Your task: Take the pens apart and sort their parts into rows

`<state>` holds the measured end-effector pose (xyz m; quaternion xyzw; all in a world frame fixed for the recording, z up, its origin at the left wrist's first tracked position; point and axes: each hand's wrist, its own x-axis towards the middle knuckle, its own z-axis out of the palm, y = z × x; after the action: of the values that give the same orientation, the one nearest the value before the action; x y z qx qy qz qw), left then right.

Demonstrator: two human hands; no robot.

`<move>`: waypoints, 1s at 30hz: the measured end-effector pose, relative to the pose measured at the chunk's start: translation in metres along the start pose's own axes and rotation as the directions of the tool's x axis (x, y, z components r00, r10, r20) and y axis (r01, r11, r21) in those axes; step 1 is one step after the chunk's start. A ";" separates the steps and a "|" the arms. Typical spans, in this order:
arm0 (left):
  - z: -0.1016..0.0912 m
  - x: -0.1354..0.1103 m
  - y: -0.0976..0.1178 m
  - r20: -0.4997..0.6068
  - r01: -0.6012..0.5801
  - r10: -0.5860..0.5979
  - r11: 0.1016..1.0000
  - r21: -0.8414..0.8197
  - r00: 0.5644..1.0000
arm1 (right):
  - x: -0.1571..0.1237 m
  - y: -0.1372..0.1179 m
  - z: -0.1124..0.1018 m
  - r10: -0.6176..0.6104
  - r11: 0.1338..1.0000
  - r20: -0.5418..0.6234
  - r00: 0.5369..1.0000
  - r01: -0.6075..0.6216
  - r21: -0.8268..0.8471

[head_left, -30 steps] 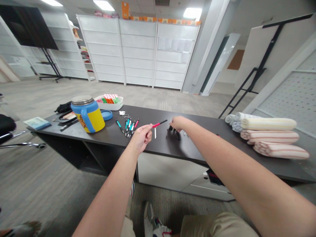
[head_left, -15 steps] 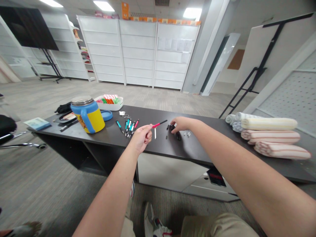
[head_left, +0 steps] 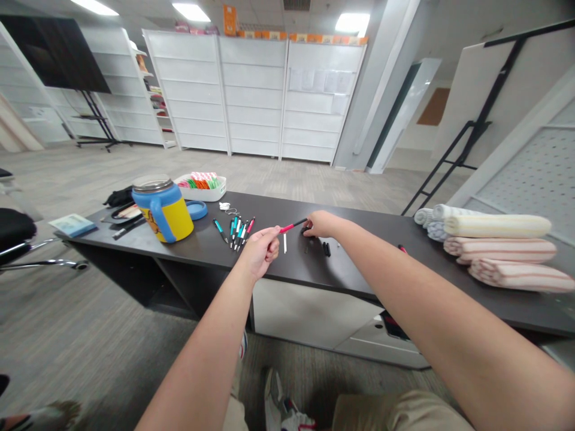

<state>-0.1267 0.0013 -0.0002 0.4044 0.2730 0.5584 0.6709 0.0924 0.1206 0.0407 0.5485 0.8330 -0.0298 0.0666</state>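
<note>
While both hands (head_left: 260, 254) (head_left: 321, 224) curl, the left pinches a pen (head_left: 286, 229) (two-toned).

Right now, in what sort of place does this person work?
Probably an office or workroom: there is a large black screen, tall white units at the far side, and part of a black chair at the left edge.

Looks like an office: grey carpeted floor (head_left: 251, 170), ceiling light panels (head_left: 191, 12), row of white shelving units (head_left: 188, 90), big black screen (head_left: 54, 54) on wheeled stand (head_left: 93, 114), rolling chair (head_left: 15, 233) at left.
</note>
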 end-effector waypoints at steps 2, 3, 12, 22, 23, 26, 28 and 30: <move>0.000 0.000 0.000 0.001 0.002 -0.002 1.000 0.001 1.000 | 0.000 -0.003 0.000 0.022 1.000 -0.004 1.000 -0.023 -0.013; 0.000 0.000 0.000 0.003 0.003 -0.003 1.000 0.001 1.000 | -0.001 -0.004 -0.001 0.036 0.999 -0.006 0.999 -0.036 -0.020; -0.001 0.000 0.000 0.003 0.005 -0.005 1.000 0.003 1.000 | -0.003 -0.010 -0.004 0.199 0.980 0.013 0.980 -0.198 -0.024; -0.001 0.000 0.001 0.009 0.013 -0.013 1.000 0.004 1.000 | -0.010 0.022 -0.008 0.105 0.989 0.111 0.988 -0.115 0.095; -0.001 0.000 0.001 0.007 0.015 -0.015 1.000 0.003 1.000 | -0.012 0.026 -0.007 0.082 0.991 0.089 0.993 -0.091 0.101; 0.000 0.000 0.001 -0.009 0.017 -0.017 1.000 0.000 1.000 | -0.013 0.031 -0.002 0.047 0.991 0.031 0.998 -0.050 0.120; 0.000 0.000 0.001 -0.017 0.019 -0.019 1.000 -0.004 1.000 | -0.011 0.031 0.002 0.052 0.990 0.008 0.999 -0.053 0.132; 0.000 0.000 0.001 -0.018 0.023 -0.023 1.000 -0.006 1.000 | -0.009 0.028 0.005 0.069 0.988 -0.009 0.998 -0.067 0.138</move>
<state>-0.1269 0.0013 0.0004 0.3943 0.2819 0.5551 0.6759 0.1220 0.1227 0.0382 0.5802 0.8101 -0.0813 0.0238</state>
